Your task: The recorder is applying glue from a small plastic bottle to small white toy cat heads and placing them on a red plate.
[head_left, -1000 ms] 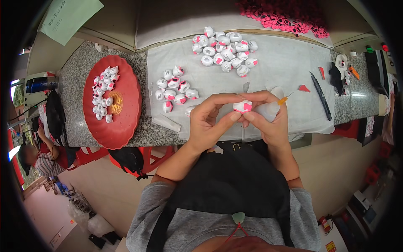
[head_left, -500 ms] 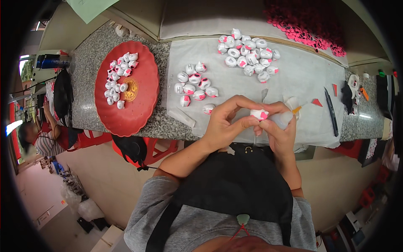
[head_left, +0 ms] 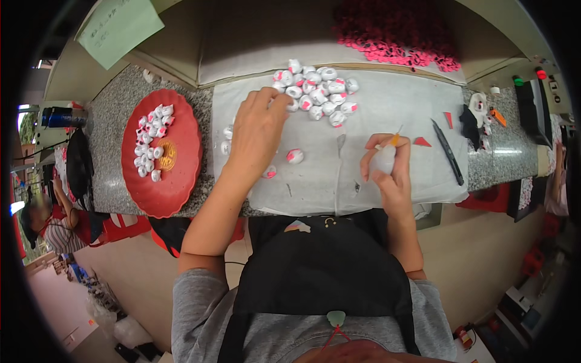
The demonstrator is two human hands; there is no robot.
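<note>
Left hand (head_left: 256,130) has moved to the pile of white-and-pink figures (head_left: 318,97) on the papered surface (head_left: 399,103), its grip impossible to tell, while the right hand (head_left: 394,179) holds the bottle (head_left: 382,160) nozzle-up, probably against drips.

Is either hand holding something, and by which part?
The right hand holds a squeeze bottle by its body; whether the left hand holds anything cannot be told.

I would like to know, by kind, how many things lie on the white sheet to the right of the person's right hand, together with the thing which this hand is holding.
Red pointed pieces: 2
Black pen-shaped tool: 1
Whitish bottle with orange tip, in the right hand: 1
Total: 4
</note>
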